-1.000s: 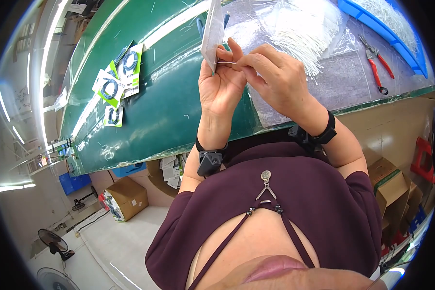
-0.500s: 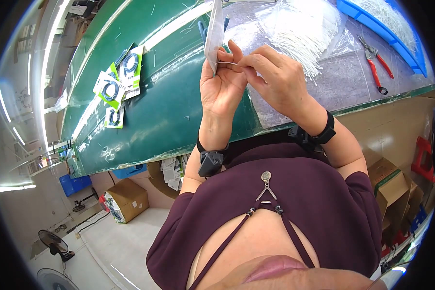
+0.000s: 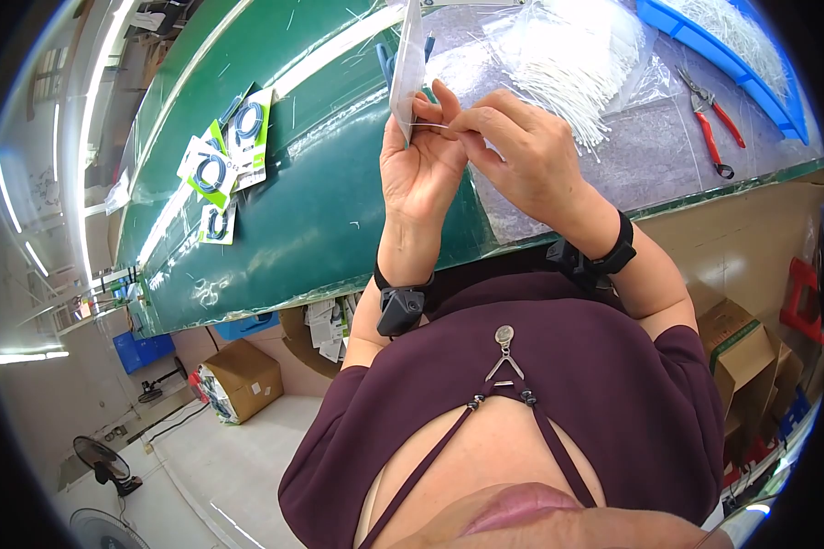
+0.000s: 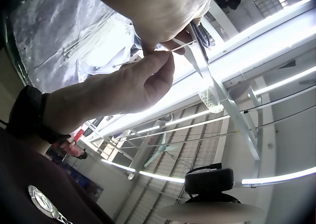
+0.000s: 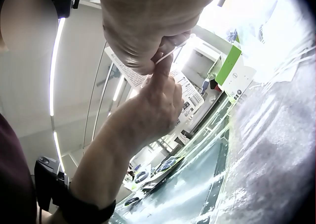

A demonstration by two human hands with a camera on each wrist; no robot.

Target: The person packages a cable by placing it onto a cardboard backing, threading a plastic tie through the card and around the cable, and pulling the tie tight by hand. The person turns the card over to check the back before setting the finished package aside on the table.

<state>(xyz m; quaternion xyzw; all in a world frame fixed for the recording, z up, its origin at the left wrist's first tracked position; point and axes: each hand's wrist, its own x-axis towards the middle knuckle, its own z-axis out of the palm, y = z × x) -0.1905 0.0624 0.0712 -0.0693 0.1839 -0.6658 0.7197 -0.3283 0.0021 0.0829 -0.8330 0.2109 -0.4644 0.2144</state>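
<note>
Raised over the bench, my left hand (image 3: 421,178) holds a white printed card (image 3: 406,78) on edge between thumb and fingers. Part of a dark blue coiled cable (image 4: 201,36) shows at the card's far side in the left wrist view. A thin white cable tie (image 3: 433,125) stretches from the card to my right hand (image 3: 526,151), whose thumb and forefinger pinch its end. The right wrist view shows small print on the card (image 5: 190,96). Fingers partly hide where the tie meets the card.
On the green bench top (image 3: 320,220) at left lie several carded cables (image 3: 212,174). A bag of loose white cable ties (image 3: 572,73) lies beyond my right hand. Red-handled pliers (image 3: 712,123) and a blue tray (image 3: 742,55) with clear scraps sit at the right.
The card and left hand have shifted very slightly to the right. The tie now slopes down a little more towards my right fingers. Both grips stay the same.
</note>
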